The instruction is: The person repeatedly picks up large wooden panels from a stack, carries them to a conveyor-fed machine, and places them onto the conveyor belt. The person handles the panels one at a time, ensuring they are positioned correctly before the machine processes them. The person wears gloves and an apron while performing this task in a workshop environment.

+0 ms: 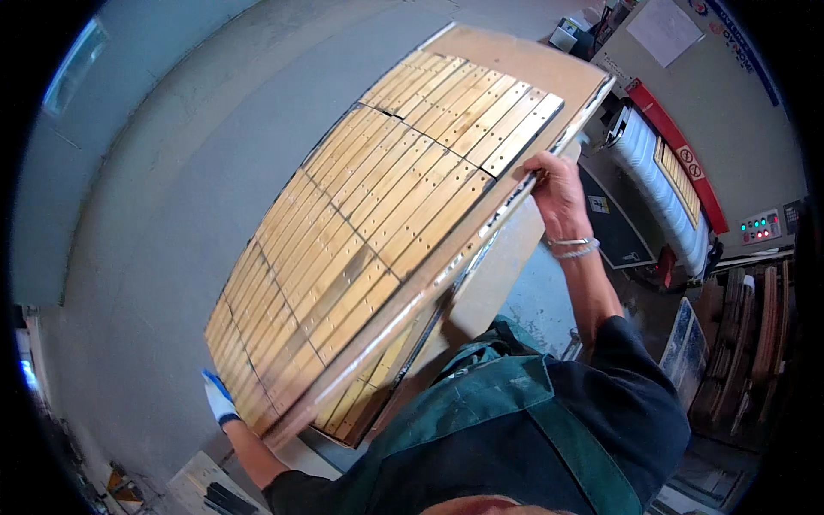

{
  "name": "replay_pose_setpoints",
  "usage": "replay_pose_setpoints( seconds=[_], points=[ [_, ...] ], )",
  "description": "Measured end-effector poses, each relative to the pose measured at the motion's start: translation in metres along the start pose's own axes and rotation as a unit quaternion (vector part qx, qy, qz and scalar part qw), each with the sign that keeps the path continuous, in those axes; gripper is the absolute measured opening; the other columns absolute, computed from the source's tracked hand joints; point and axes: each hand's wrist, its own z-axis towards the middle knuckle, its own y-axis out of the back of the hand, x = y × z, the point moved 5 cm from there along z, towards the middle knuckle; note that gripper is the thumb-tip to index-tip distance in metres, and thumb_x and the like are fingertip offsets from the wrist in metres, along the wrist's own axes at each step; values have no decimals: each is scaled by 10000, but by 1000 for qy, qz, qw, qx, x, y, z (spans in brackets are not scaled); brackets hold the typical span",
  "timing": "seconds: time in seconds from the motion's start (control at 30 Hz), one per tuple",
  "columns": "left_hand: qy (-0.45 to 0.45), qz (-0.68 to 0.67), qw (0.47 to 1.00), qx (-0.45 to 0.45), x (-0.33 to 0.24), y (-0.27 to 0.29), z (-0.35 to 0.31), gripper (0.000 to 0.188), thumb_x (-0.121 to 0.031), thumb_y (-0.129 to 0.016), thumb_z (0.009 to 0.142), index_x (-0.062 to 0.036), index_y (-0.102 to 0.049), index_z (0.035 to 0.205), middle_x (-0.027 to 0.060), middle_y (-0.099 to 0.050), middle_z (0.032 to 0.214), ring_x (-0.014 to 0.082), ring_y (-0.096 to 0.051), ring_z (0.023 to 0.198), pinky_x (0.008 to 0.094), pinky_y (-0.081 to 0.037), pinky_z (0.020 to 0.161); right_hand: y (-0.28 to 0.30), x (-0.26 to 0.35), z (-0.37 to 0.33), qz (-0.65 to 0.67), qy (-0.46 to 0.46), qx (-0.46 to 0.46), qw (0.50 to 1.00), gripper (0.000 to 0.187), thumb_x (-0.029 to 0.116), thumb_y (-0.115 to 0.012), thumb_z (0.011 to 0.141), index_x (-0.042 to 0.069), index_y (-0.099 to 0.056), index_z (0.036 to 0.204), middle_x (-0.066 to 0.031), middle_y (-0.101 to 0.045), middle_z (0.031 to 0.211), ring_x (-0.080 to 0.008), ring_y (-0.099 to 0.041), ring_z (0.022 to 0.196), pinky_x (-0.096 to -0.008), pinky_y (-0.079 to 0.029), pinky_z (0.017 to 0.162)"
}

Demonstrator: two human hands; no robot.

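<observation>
A large brown board [524, 60] is held tilted in front of me. Rows of pale wooden slats [386, 180] with small drilled holes cover most of its face, leaving a bare strip at the far end. My right hand [560, 190], bare with bracelets at the wrist, is wrapped round the board's right edge. At the near left corner, my left hand [221, 403] wears a white and blue glove and grips the edge, its fingers partly hidden. Beneath lies another board with similar slats [365, 399], mostly covered by the upper one.
To the right stands a machine with a pale roller [657, 163], a red guard bar [678, 154] and a panel of lit buttons [760, 227]. Several brown boards [742, 343] are stacked at the lower right. Grey floor [163, 232] stretches along the left.
</observation>
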Motion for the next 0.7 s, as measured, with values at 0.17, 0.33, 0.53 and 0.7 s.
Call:
replay_pose_setpoints(
  seconds=[0.17, 0.33, 0.53, 0.7],
  points=[
    [-15, -80, 991, -110, 95, -14, 0, 721, -511, -247, 1010, 56, -219, 1455, 202, -290, 1506, 292, -332, 1369, 359, -240, 1129, -27, 7, 12, 26, 112, 111, 987, 179, -1, -568, 700, -40, -608, 870, -73, -630, 796, -139, -595, 724, -277, -493, 682],
    [-71, -69, 993, -58, 74, -64, -9, 714, -497, -279, 1011, 33, -168, 1476, 182, -220, 1536, 275, -280, 1395, 359, -200, 1147, -5, -1, 14, 7, 127, 107, 986, 91, 9, -564, 690, -5, -591, 776, -69, -605, 728, -161, -583, 653, -285, -490, 652],
    [-44, -258, 965, -28, 85, -3, -1, 761, -506, -368, 989, 27, -142, 1484, 186, -201, 1540, 277, -241, 1402, 373, -145, 1162, -4, -31, 25, 95, 83, 15, 992, 65, -44, -560, 661, -12, -575, 715, -65, -542, 603, -168, -540, 520, -271, -463, 528],
    [-86, -248, 962, -72, 86, 8, 14, 751, -493, -347, 994, 59, -166, 1469, 189, -177, 1546, 262, -256, 1398, 356, -177, 1159, -4, -51, 45, 167, 72, 0, 983, 85, -73, -542, 623, 10, -528, 621, -29, -493, 596, -134, -475, 500, -256, -381, 492]
  ],
)
